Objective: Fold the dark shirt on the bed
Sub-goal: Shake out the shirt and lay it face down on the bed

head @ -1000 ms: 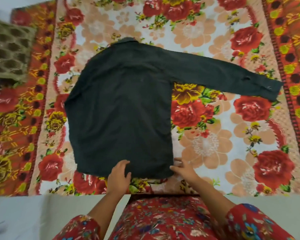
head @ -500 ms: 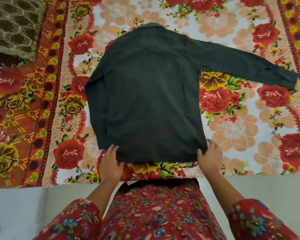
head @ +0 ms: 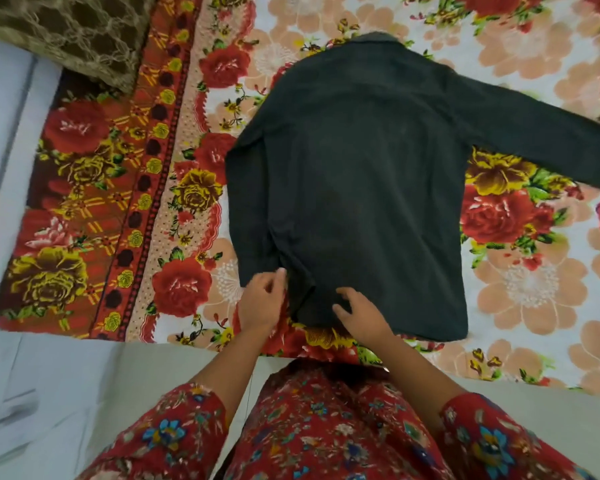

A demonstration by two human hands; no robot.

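Note:
The dark shirt [head: 357,188] lies back up on the floral bedspread [head: 534,289], collar away from me. Its left side is folded in along a straight edge, and its other sleeve [head: 541,133] stretches out to the right, past the frame edge. My left hand [head: 262,301] is at the lower left corner of the hem, fingers curled and pinching the fabric, which creases beside it. My right hand [head: 359,315] rests on the hem just right of it, fingers apart and bent, pressing the cloth.
A brown netted cushion [head: 66,32] lies at the top left of the bed. The bed's near edge [head: 499,382] runs in front of my red floral dress [head: 326,427]. Pale floor [head: 32,393] shows at the left.
My right hand has left the hem's right corner and moved left to the hem near my left hand. The fabric at the lower left corner is now creased. The view has shifted left.

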